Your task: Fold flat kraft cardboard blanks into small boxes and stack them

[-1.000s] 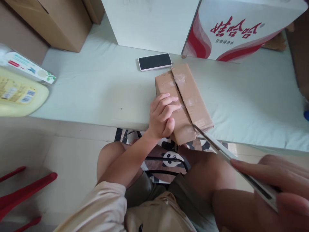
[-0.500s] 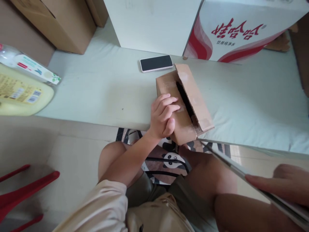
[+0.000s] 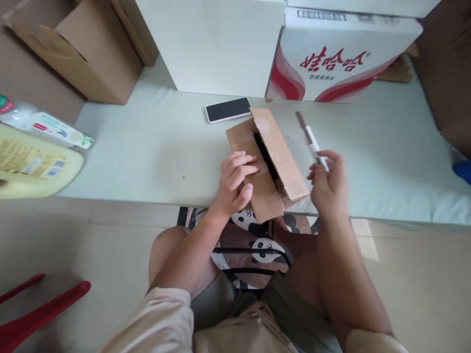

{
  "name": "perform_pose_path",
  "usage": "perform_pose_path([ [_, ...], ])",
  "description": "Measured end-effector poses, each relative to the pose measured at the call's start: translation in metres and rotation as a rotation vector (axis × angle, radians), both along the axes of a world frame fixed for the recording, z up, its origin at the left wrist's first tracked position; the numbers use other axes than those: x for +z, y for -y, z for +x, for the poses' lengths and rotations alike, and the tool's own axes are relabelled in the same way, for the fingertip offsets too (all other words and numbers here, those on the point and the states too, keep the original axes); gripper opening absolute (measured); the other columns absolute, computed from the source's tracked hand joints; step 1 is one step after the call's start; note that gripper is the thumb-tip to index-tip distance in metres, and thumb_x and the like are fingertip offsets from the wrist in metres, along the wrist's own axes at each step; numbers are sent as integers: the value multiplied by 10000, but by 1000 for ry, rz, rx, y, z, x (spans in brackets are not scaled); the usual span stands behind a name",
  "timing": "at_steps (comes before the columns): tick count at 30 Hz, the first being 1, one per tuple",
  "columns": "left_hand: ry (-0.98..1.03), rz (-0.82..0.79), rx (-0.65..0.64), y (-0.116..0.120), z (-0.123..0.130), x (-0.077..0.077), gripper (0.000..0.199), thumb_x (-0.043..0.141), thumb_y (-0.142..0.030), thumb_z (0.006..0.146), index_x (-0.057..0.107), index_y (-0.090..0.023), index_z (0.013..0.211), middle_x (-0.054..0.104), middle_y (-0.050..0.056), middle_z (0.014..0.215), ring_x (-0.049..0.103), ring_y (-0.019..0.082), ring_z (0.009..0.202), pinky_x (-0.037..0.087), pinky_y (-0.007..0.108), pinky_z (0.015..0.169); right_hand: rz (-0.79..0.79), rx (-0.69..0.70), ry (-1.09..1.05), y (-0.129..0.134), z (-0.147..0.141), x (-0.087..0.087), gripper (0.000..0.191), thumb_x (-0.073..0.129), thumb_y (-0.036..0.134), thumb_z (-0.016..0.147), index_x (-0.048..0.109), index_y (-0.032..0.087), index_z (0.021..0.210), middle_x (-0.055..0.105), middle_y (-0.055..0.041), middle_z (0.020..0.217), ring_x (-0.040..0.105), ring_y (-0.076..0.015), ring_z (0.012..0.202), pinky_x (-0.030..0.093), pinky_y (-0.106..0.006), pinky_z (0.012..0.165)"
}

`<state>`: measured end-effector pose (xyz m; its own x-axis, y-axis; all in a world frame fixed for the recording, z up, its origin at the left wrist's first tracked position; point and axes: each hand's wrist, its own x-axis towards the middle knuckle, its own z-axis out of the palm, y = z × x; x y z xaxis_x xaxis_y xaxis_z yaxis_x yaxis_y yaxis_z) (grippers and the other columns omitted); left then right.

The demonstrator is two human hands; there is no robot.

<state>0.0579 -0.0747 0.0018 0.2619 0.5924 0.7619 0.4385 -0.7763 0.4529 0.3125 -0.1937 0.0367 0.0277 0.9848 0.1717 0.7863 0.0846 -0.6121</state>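
A small brown cardboard box (image 3: 263,196) lies at the near edge of the pale green tabletop, its long flap raised beside a dark slit. My left hand (image 3: 235,181) rests on the box's left face, fingers spread. To the right of the box, my right hand (image 3: 330,184) is closed round the white handle of a slim tool (image 3: 312,142). The tool's grey, blade-like end points up and left, above the table. Behind the box lies a dark-screened phone (image 3: 228,110).
A white carton with red waves (image 3: 331,63) and a plain white box (image 3: 221,44) stand at the back. Brown cardboard (image 3: 103,54) is at the back left. A yellow bottle (image 3: 37,157) and a clear bottle (image 3: 55,125) lie at the left. Red legs (image 3: 47,309) show below.
My right hand has come up from the lower right to beside the box with the slim tool. The view has shifted slightly; my left hand stays on the box.
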Motion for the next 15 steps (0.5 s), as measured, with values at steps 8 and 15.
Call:
perform_pose_path([
  [8,133,-262,-65,-19,-34,11,377,481,-576,983,684,-259,1011,710,90,1254,597,295,1291,439,512,1162,-134,-178,-12,-108,-21,-55,511,511,348,877,643,170,1338,660,-196,1145,643,-351,1092,505,-577,1006],
  [15,662,-718,122,-32,-65,4,412,591,-606,884,705,-214,824,721,55,873,695,230,890,540,329,756,-3,-9,77,-92,-22,-61,327,530,324,885,785,205,1051,643,-186,1362,527,-402,1360,393,-663,1151],
])
